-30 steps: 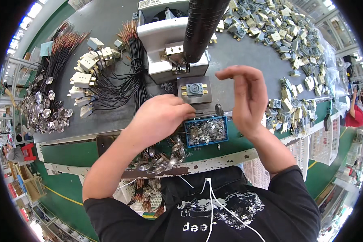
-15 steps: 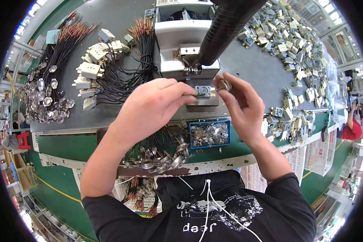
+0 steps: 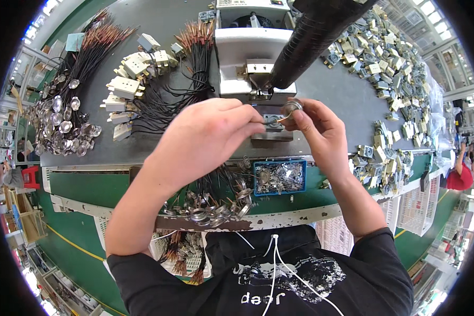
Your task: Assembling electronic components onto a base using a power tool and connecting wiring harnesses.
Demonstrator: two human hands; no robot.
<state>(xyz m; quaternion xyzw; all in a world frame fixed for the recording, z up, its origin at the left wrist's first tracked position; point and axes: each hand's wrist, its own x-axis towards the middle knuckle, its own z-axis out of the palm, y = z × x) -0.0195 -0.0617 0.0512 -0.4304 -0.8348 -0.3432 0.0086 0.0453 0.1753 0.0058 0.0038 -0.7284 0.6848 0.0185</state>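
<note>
A small grey and cream plastic housing (image 3: 273, 120) lies on a dark metal block (image 3: 271, 136) below the press head. At its left end is my left hand (image 3: 208, 137), thumb and fingers pinched together; whatever they hold is hidden. My right hand (image 3: 324, 126) grips a round metal cap (image 3: 292, 108) between thumb and fingers, just above the housing's right end. A thin copper-coloured wire tip (image 3: 284, 119) shows between the cap and the housing.
A bench press (image 3: 253, 58) with a thick black tube (image 3: 316, 47) stands ahead. Wired cream housings (image 3: 126, 87) and black wire bundles (image 3: 197, 63) lie left, loose housings (image 3: 389, 68) right. Nearer me are a blue tray (image 3: 279, 193) of small metal parts and several capped wires (image 3: 210, 213).
My right hand has brought the round cap closer to the housing and turned it. The left hand stays pinched at the housing's left end. The whole view has shifted slightly.
</note>
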